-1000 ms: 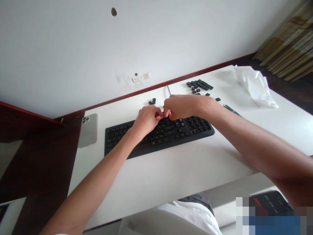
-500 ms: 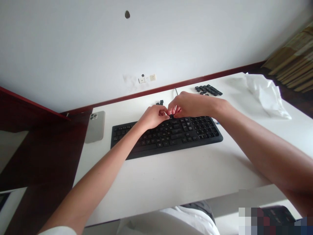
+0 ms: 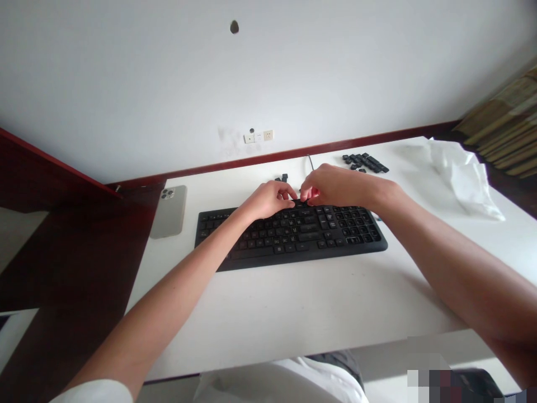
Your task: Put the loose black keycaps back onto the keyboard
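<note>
A black keyboard point(image 3: 306, 247) lies across the white table, with bare key sockets point(image 3: 356, 224) in its number pad at the right. My left hand point(image 3: 272, 198) is over the keyboard's far edge, thumb and forefinger a little apart near the top row. Close beside it, my right hand point(image 3: 325, 184) has its fingers curled down onto the same edge. Whatever is between those fingertips is too small and too covered to make out. Loose black keycaps point(image 3: 366, 162) lie in a group behind the right forearm, and a few more keycaps point(image 3: 285, 177) sit behind my left hand.
A phone point(image 3: 168, 211) lies face down at the table's left side. Crumpled white plastic point(image 3: 465, 173) rests at the right end. A cable point(image 3: 311, 162) runs from behind the keyboard toward the wall, where sockets point(image 3: 259, 136) are fitted.
The left thumb and forefinger have parted slightly and the two hands' fingertips are farther from each other. The whole view has shifted a little, so the table sits slightly to the right.
</note>
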Motion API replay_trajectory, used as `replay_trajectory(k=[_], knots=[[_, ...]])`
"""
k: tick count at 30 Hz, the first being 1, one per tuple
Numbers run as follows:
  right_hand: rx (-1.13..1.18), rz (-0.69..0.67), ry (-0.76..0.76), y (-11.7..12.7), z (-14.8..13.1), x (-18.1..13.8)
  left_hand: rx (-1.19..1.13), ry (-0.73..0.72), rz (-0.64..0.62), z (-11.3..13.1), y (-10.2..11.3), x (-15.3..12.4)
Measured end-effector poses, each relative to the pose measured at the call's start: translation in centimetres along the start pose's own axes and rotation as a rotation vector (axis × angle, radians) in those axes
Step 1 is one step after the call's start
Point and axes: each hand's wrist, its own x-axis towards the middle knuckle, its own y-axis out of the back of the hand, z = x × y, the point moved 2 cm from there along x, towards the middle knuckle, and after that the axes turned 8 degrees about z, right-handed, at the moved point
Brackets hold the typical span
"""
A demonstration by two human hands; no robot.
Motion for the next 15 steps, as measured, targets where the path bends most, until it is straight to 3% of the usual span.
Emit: replay_trajectory(k=[5, 15], knots=[[0.029, -0.024, -0.001, 0.47, -0.42, -0.09, -0.097, -0.036, -0.074, -0.22, 0.55, -0.08], [0.042, -0.089, 0.001, 0.4, -0.46, -0.29, -0.047, -0.046, -0.057, 0.04, 0.63, -0.39]])
